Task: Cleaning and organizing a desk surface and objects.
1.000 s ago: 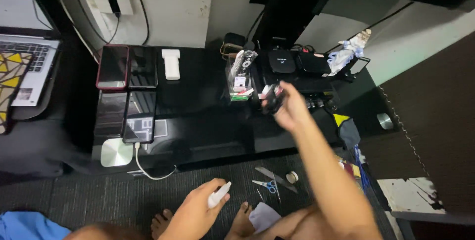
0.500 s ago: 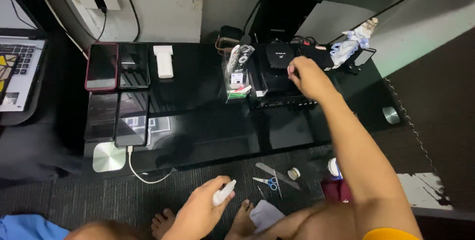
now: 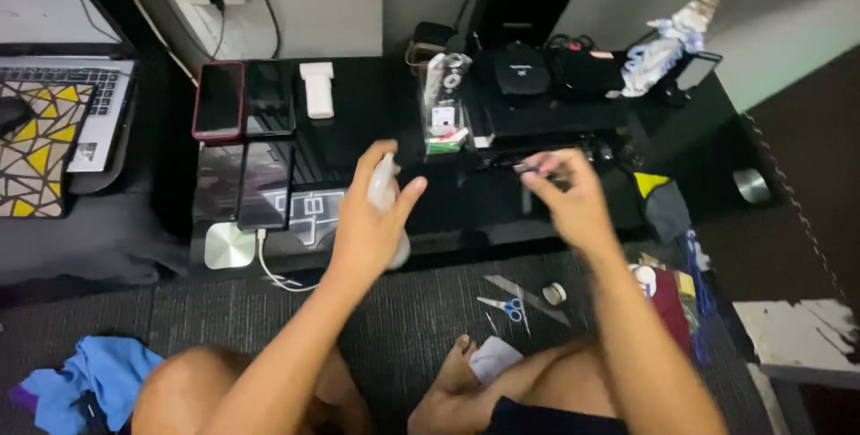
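The left hand is raised over the black bench, gripping a small white spray bottle, while the right hand, just right, pinches a small dark object.

My left hand grips a small white plastic spray bottle above the glossy black low table. My right hand pinches a small dark object, too blurred to identify. Blue-handled scissors lie on the dark carpet.
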